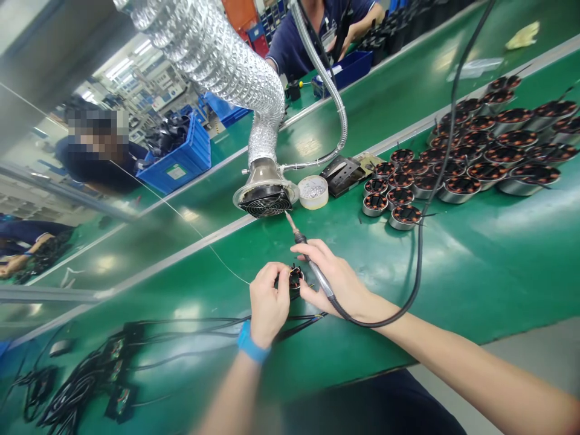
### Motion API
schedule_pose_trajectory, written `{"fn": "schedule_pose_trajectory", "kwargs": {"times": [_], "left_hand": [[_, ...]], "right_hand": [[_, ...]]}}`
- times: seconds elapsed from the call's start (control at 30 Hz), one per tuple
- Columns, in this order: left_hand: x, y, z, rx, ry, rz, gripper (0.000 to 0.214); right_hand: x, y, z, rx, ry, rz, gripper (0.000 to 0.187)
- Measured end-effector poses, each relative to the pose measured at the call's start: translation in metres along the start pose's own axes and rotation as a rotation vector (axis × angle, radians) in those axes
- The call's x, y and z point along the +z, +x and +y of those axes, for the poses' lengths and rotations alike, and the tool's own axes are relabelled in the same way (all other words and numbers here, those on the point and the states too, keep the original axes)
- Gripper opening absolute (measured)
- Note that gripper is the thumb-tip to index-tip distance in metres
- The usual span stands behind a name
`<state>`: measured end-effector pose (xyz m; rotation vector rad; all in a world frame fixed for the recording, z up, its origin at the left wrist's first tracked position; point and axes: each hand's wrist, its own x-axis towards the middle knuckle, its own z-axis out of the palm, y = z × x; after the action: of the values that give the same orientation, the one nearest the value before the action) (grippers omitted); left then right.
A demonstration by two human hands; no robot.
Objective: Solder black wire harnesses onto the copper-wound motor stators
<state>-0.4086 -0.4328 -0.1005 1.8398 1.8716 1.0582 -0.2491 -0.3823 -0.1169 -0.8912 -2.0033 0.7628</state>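
My right hand is wrapped round a soldering iron, its tip pointing up and away towards the fume hood. The thumb and lower fingers of that hand rest beside a small round motor coil part with black and copper windings. My left hand, with a blue wristband, is closed in a pinch at the left side of this part. A thin pale solder wire runs down from the upper left into the left hand. A short yellow lead shows at its fingertips; the exact grip is partly hidden.
A fume extraction hood hangs ahead, beside a round white tub and a black metal stand. Several motor coil parts stand at right. Black cables lie at left. Co-workers sit across the bench.
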Motion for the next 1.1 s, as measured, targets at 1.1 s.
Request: {"fn": "schedule_pose_trajectory", "kwargs": {"times": [1.1], "left_hand": [[-0.019,0.026,-0.04,-0.435,-0.631,-0.246,0.032]], "right_hand": [[0.003,0.001,0.027,-0.252,-0.086,-0.079,0.046]]}}
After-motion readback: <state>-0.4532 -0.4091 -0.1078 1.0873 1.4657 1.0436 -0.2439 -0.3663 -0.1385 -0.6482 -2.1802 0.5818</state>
